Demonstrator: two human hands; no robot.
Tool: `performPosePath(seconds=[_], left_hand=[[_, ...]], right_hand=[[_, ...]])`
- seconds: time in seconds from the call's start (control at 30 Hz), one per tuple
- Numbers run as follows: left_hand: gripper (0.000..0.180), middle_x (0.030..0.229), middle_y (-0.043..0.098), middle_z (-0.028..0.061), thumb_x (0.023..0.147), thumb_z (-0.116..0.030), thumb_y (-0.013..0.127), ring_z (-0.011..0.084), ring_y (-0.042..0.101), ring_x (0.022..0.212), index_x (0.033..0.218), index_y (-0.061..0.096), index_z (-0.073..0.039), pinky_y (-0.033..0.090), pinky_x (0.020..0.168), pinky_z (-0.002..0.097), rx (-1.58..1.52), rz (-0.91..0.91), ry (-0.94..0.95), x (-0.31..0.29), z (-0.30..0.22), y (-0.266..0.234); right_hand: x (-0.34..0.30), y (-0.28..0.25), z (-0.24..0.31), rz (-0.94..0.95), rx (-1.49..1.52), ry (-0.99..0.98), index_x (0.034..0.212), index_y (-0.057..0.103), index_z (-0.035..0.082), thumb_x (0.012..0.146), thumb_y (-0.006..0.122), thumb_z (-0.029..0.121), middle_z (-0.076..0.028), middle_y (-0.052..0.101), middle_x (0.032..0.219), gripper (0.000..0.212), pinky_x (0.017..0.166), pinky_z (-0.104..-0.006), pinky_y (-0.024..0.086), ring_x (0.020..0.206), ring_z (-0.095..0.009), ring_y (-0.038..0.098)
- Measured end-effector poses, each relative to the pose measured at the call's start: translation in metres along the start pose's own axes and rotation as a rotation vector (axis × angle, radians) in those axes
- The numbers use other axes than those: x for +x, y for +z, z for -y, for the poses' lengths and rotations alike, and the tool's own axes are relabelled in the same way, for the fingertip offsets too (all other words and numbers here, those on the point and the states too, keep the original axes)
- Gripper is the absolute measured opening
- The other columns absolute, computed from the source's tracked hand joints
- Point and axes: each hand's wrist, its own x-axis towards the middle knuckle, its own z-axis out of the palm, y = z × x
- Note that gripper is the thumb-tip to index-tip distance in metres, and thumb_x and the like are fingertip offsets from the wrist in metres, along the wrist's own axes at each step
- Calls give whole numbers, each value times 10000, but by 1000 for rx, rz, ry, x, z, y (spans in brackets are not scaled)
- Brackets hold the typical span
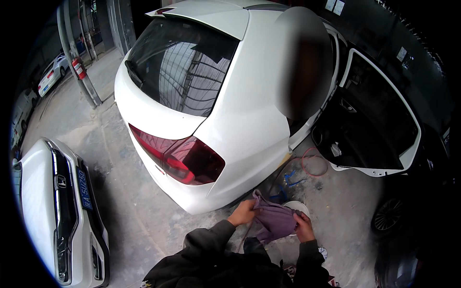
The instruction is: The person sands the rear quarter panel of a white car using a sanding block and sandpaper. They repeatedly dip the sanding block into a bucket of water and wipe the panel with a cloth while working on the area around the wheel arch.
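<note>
A purple cloth (276,220) is stretched between my two hands, low in front of me. Its upper left part is gripped in my left hand (243,213), fingers closed round the fabric. My right hand (304,227) pinches the cloth's right edge. Behind the cloth, partly hidden by it, is a round white bucket (298,207) on the floor. Just ahead of my hands stands the white car (254,110), its rear corner with the red tail light (194,162) towards me. The cloth is apart from the car body.
An open car door (379,113) juts out at the right. A reddish hose (314,162) and blue scraps (291,180) lie on the grey floor beside the car. Another white car (45,206) stands close at the left. A red fire extinguisher (78,68) hangs on a post.
</note>
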Motion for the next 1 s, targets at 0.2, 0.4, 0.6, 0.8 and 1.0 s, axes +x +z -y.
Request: performPosePath(seconds=[0.2,0.4,0.6,0.8,1.0], left_hand=[[396,737,679,129,759,-326,842,195,644,689,849,675,22,509,672,374,-45,-181,-66,20,0,-9],[297,786,677,82,785,-234,814,158,639,686,879,669,7,513,638,336,-131,-256,-150,43,1,8],[391,1116,675,40,891,64,609,126,634,994,1267,573,-35,494,870,265,-812,-20,-192,39,-58,71],[459,1224,656,142,919,-156,645,267,632,1113,1341,534,-13,487,939,358,110,305,-14,9,-43,64],[450,1163,673,215,927,-308,644,370,657,1030,1268,608,-16,513,869,437,265,162,-262,-69,-4,-38]], right_hand=[[5,-14,23,57,-57,-1,1149,638,50,913,674,85,-47,672,1090,241,810,-285,493,960,-121,626],[60,-70,32,28,-384,-138,1004,636,52,833,748,36,11,667,902,205,705,-240,465,797,-85,600],[134,-78,-3,-631,-164,-583,1213,580,82,887,731,173,-99,549,1277,370,828,-316,507,1001,-169,597],[124,15,-29,59,761,-173,1395,440,48,913,691,224,-173,435,1374,571,1073,-454,369,1285,-318,409],[83,173,46,144,-345,-651,1335,455,-29,858,735,314,-260,301,1474,650,1123,-546,239,1384,-429,255]])
